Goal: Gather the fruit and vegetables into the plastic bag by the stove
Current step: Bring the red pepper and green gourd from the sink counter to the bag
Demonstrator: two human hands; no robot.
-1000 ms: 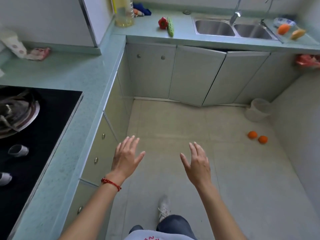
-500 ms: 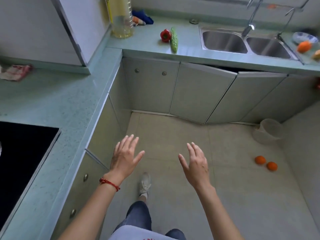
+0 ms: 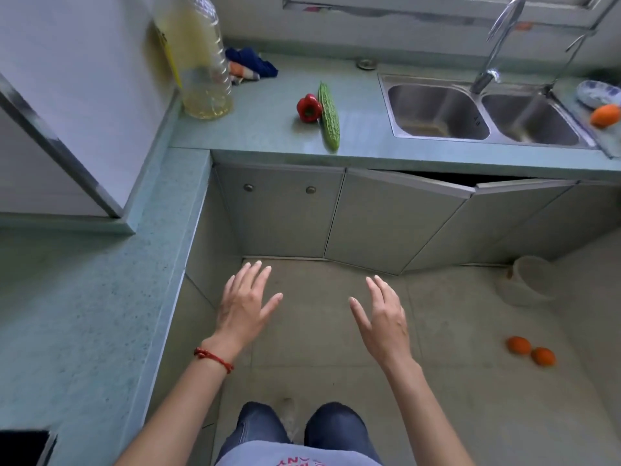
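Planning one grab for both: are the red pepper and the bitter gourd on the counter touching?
Touching. The head view shows the red pepper pressed against the left flank of the bitter gourd, with no counter visible between them.

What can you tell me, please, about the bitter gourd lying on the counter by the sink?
The bitter gourd is long, slender and bright green, with a bumpy, ridged skin and tapered ends. It looks whole and fresh. It lies flat on the pale green countertop, left of the steel sink, its length running from the wall toward the counter's front edge. A red bell pepper sits against its left side, apparently touching. Neither hand is near it.
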